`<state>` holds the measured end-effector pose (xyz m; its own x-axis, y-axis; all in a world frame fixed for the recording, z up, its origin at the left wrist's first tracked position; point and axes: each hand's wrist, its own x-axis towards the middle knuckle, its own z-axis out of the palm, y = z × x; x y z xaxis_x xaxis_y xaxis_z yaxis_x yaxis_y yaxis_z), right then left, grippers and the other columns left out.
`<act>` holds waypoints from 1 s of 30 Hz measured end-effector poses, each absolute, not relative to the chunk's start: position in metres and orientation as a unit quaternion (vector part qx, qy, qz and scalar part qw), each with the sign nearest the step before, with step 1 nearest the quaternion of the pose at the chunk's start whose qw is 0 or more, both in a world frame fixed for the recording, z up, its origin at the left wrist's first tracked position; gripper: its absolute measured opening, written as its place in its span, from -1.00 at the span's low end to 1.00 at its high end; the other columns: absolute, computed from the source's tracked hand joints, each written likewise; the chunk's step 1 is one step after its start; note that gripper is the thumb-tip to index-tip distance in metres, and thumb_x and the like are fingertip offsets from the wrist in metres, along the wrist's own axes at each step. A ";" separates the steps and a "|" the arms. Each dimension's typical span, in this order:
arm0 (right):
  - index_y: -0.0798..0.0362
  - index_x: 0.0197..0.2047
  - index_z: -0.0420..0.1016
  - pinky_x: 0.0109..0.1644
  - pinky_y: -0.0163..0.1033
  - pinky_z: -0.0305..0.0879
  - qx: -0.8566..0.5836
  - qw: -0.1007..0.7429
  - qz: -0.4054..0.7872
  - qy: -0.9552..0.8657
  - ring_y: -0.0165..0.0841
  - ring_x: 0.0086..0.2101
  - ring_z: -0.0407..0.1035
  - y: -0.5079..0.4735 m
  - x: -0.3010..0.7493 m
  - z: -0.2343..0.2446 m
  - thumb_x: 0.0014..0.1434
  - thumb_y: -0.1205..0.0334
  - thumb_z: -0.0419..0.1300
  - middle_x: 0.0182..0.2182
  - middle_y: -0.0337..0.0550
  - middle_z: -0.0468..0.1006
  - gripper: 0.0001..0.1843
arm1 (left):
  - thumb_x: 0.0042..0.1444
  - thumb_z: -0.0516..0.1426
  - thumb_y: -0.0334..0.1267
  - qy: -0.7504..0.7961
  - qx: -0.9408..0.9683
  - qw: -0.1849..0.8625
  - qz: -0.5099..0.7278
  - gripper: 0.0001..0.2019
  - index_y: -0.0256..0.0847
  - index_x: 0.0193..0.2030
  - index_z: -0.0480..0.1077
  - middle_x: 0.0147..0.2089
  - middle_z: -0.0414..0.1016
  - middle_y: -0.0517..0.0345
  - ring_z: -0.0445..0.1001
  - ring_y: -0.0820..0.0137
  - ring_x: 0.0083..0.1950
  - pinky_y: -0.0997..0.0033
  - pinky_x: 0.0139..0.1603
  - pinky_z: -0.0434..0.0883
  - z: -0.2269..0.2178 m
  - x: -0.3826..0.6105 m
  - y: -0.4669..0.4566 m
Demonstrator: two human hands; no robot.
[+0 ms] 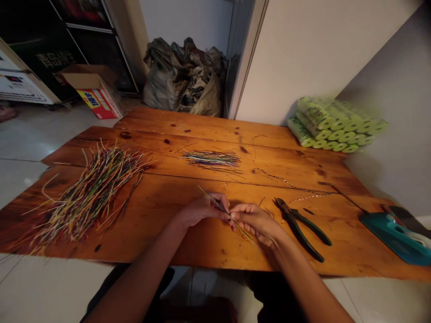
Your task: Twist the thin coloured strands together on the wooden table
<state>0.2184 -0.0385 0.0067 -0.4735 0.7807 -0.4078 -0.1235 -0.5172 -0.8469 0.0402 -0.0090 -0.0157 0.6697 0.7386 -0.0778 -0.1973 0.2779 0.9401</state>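
Bare forearms (141, 287), dark clothing (276, 296) on the legs.

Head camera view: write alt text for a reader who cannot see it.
The left hand and right hand pinch a few thin multicoloured wires above a wooden plank table. A large loose pile of wires lies left, a smaller bundle ahead, and green-handled pliers right.

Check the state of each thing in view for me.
left hand, pinching wires
right hand, pinching the same wires
wires, held between both hands
wire heap, loose and splayed
wire bundle, lying roughly parallel
pliers, closed, lying flat
sack, crumpled
box, flaps open
green rolls, stacked
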 end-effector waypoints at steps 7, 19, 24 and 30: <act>0.12 -0.47 0.52 -0.42 -0.48 0.27 -0.426 0.310 0.767 -0.366 -0.58 -0.55 0.33 -0.038 0.218 0.006 -0.09 0.18 0.33 -0.57 -0.27 0.49 -0.83 | -0.15 0.24 -0.32 0.307 0.570 0.689 0.324 -0.88 -0.27 -0.49 0.36 -0.50 0.39 0.26 0.36 0.52 -0.42 0.52 -0.35 0.24 -0.011 0.042 -0.008; 0.15 -0.38 0.56 -0.37 -0.39 0.21 -0.446 0.247 0.717 -0.475 -0.51 -0.50 0.35 -0.029 0.232 0.004 0.00 0.01 0.23 -0.53 -0.18 0.53 -0.67 | -0.08 0.21 -0.35 0.366 0.757 0.405 0.358 -0.93 -0.22 -0.53 0.42 -0.49 0.41 0.22 0.34 0.46 -0.38 0.47 -0.32 0.24 -0.004 0.041 -0.006; 0.11 -0.44 0.56 -0.33 -0.31 0.21 -0.464 0.261 0.682 -0.501 -0.47 -0.50 0.33 -0.026 0.234 0.008 -0.05 -0.02 0.25 -0.54 -0.20 0.53 -0.68 | -0.06 0.21 -0.32 0.345 0.788 0.354 0.366 -0.93 -0.18 -0.52 0.43 -0.48 0.46 0.21 0.36 0.42 -0.37 0.41 -0.26 0.24 0.000 0.041 -0.006; 0.04 -0.43 0.56 -0.16 -0.27 0.20 -0.494 0.329 0.622 -0.510 -0.42 -0.38 0.36 -0.028 0.231 0.010 -0.11 0.03 0.29 -0.44 -0.22 0.56 -0.75 | -0.01 0.18 -0.27 0.333 0.793 0.340 0.379 -0.91 -0.15 -0.51 0.44 -0.46 0.49 0.19 0.35 0.40 -0.37 0.39 -0.25 0.22 -0.001 0.040 -0.006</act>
